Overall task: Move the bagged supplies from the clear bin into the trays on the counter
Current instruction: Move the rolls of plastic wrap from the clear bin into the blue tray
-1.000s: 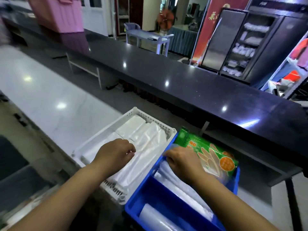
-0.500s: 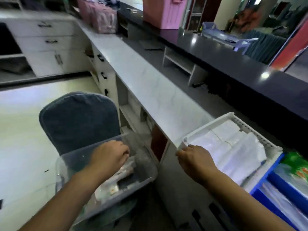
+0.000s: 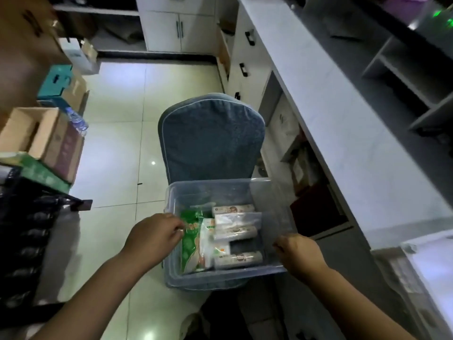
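The clear bin (image 3: 220,276) stands on the seat of a blue chair (image 3: 210,138). Inside it a green printed bag (image 3: 190,244) stands against the left wall, with a white bag (image 3: 207,241) beside it and several labelled rolls (image 3: 236,233) stacked to the right. My left hand (image 3: 154,238) is at the bin's left rim, its fingertips pinched on the green bag's top edge. Just outside the bin's right wall, my right hand (image 3: 297,255) has curled fingers touching the rim. A blurred corner of the white tray (image 3: 416,244) shows on the counter at the far right.
The white counter (image 3: 343,123) runs along the right, with open shelves and drawers under it. Cardboard boxes (image 3: 44,138) and dark bundles (image 3: 27,236) are stacked on the left. Tiled floor (image 3: 117,153) lies between them. White cabinets (image 3: 176,23) stand at the back.
My view has swung from the trays on the counter down to the bin on the chair. Both hands have left the trays; the left now reaches the green bag, the right the bin's rim.
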{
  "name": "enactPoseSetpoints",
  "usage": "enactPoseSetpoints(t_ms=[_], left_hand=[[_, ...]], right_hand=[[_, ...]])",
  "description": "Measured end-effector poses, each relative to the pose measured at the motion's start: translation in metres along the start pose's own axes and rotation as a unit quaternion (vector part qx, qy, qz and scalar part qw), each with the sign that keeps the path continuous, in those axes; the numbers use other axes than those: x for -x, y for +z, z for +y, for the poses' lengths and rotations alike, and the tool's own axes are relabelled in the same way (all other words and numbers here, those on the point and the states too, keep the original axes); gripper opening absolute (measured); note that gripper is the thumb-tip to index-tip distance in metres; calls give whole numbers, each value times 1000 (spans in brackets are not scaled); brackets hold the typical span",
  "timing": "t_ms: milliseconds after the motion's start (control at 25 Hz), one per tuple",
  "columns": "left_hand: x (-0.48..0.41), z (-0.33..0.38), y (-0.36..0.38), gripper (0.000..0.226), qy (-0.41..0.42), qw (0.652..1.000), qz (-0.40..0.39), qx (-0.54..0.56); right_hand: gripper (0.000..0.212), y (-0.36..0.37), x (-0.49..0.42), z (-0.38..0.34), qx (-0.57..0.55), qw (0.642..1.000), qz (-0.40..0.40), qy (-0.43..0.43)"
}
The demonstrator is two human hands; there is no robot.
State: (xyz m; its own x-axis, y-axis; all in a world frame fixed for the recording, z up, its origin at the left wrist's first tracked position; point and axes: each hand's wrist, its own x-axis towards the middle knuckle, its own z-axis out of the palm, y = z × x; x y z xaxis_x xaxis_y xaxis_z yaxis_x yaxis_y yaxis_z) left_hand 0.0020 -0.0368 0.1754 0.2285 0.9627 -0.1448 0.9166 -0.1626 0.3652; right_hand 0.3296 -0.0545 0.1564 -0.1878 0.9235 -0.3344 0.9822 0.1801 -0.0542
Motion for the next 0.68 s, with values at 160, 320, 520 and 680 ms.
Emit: enactPoseSetpoints(t_ms=[160, 320, 520, 680], left_hand=[[-8, -28, 27, 21, -68, 997, -42, 0], [-37, -38, 53, 19, -125, 990, -54, 34], [-76, -41, 102, 19, -169, 981, -47, 78], [-85, -49, 136, 17, -173, 978, -50, 104]], right_hand=[[25, 41, -67, 0, -21, 997, -71, -11], [27, 84, -135, 9, -57, 987, -151, -23], [26, 149, -210, 16, -71, 974, -212, -27], [25, 200, -239, 13, -36, 981, -179, -61]])
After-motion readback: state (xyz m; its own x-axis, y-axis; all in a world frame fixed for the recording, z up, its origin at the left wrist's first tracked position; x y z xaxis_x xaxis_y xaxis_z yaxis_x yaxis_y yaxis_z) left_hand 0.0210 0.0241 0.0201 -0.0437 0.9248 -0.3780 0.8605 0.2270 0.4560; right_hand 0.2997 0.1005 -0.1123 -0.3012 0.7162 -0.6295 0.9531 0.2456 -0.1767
